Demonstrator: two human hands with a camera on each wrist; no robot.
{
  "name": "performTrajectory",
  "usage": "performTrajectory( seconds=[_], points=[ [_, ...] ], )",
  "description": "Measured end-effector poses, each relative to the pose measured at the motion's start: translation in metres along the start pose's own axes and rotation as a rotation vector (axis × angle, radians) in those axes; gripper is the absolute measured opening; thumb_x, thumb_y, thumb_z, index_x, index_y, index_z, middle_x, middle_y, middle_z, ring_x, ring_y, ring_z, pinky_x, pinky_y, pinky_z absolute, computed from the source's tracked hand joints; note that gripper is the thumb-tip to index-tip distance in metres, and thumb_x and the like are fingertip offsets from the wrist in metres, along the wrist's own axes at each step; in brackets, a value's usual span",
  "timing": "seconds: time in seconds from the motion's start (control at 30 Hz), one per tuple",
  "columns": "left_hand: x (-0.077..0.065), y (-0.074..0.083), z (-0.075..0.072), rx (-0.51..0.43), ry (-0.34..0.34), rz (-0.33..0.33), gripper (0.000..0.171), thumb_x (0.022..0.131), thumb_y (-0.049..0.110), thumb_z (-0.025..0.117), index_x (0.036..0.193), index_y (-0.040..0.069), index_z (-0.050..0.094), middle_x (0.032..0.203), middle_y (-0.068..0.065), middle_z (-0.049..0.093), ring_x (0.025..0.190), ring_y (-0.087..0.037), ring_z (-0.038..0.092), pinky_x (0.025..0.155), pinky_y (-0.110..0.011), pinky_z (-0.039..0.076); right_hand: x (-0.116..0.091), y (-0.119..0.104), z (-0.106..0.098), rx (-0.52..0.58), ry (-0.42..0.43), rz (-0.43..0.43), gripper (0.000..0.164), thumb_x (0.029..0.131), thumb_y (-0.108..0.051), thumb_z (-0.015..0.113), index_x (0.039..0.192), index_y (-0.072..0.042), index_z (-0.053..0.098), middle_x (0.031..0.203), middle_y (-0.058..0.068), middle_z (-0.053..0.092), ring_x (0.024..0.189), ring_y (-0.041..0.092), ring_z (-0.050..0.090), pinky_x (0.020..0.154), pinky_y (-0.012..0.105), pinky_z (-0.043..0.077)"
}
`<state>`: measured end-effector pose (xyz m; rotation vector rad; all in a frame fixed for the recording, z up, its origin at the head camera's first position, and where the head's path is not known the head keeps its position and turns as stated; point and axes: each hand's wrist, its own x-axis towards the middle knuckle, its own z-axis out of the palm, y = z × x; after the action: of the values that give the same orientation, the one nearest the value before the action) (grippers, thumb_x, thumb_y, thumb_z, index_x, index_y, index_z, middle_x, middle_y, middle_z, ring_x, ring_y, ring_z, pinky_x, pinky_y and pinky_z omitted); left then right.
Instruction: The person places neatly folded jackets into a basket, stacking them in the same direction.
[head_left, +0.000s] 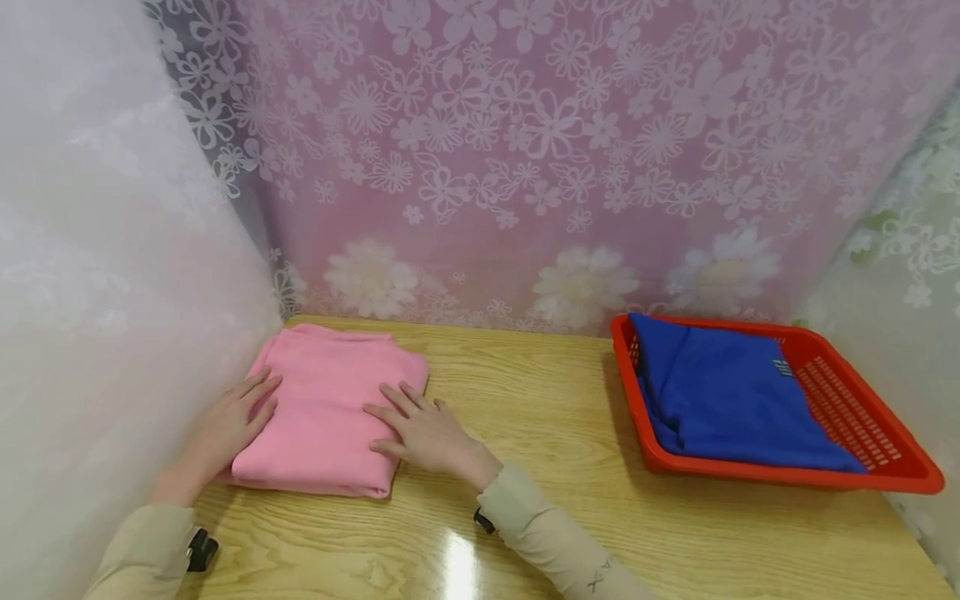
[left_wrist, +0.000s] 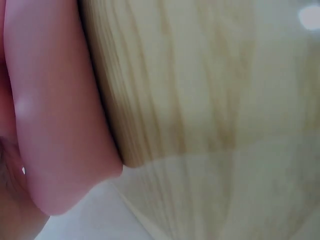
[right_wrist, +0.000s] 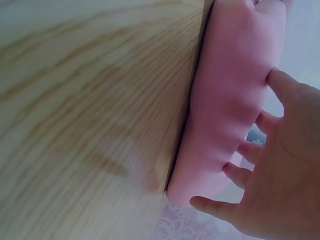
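Observation:
A pink folded garment (head_left: 322,408) lies as a thick, soft stack on the wooden table at the left. My left hand (head_left: 225,429) rests on its left edge, fingers extended over the cloth. On the opposite side my right hand (head_left: 426,433) touches the right edge with spread fingers. In the right wrist view the fingertips of the right hand (right_wrist: 280,165) press lightly into the pink side. Little of the left hand shows in the left wrist view, where the garment (left_wrist: 60,110) covers most of it.
A red plastic basket (head_left: 911,467) stands at the right of the table (head_left: 525,400), holding a folded blue garment (head_left: 735,400). A pink floral curtain (head_left: 480,275) hangs behind the table, and a whitish sheet (head_left: 112,292) borders the left side.

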<state>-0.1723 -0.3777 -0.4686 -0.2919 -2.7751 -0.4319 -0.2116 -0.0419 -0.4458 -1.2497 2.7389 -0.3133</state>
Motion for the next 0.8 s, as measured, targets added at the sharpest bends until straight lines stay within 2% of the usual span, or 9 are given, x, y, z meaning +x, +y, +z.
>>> performTrajectory(
  seconds=[0.27, 0.43, 0.5, 0.67, 0.8],
  points=[
    [0.001, 0.016, 0.002, -0.014, 0.008, -0.025, 0.045, 0.099, 0.018, 0.063, 0.137, -0.006, 0.057, 0.148, -0.031, 0.046, 0.133, -0.052, 0.044, 0.107, -0.065, 0.035, -0.007, 0.005, -0.002, 0.035, -0.023, -0.001, 0.06, 0.105, -0.06, 0.036, 0.16, -0.039, 0.027, 0.17, -0.004, 0.012, 0.157, 0.024, 0.009, 0.116, 0.063, 0.029],
    [0.002, 0.026, 0.004, 0.006, 0.048, 0.007, 0.043, 0.097, 0.014, 0.065, 0.134, -0.007, 0.06, 0.144, -0.032, 0.049, 0.129, -0.051, 0.049, 0.104, -0.064, 0.039, -0.015, 0.011, -0.002, 0.068, -0.029, -0.002, 0.061, 0.105, -0.059, 0.038, 0.161, -0.038, 0.026, 0.171, -0.004, 0.01, 0.157, 0.025, 0.007, 0.117, 0.064, 0.026],
    [0.003, 0.031, 0.005, 0.011, 0.044, 0.004, 0.043, 0.097, 0.014, 0.064, 0.134, -0.007, 0.06, 0.144, -0.031, 0.049, 0.129, -0.052, 0.049, 0.105, -0.063, 0.039, -0.019, 0.014, -0.002, 0.069, -0.027, 0.0, 0.061, 0.105, -0.06, 0.037, 0.161, -0.039, 0.025, 0.171, -0.005, 0.009, 0.157, 0.024, 0.006, 0.117, 0.064, 0.025],
    [0.007, 0.043, 0.009, -0.002, -0.014, -0.038, 0.045, 0.102, 0.017, 0.059, 0.139, -0.006, 0.055, 0.149, -0.03, 0.044, 0.134, -0.051, 0.045, 0.109, -0.063, 0.036, -0.028, 0.024, -0.001, 0.078, -0.022, 0.009, 0.061, 0.104, -0.061, 0.035, 0.161, -0.042, 0.023, 0.171, -0.008, 0.008, 0.157, 0.023, 0.006, 0.117, 0.064, 0.024],
    [0.009, 0.053, 0.014, -0.011, 0.002, -0.024, 0.044, 0.101, 0.015, 0.059, 0.138, -0.007, 0.056, 0.147, -0.032, 0.046, 0.132, -0.052, 0.046, 0.107, -0.064, 0.037, -0.038, 0.035, -0.002, 0.094, -0.042, 0.024, 0.061, 0.105, -0.061, 0.036, 0.161, -0.042, 0.022, 0.17, -0.01, 0.007, 0.157, 0.023, 0.006, 0.117, 0.065, 0.024]
  ],
)
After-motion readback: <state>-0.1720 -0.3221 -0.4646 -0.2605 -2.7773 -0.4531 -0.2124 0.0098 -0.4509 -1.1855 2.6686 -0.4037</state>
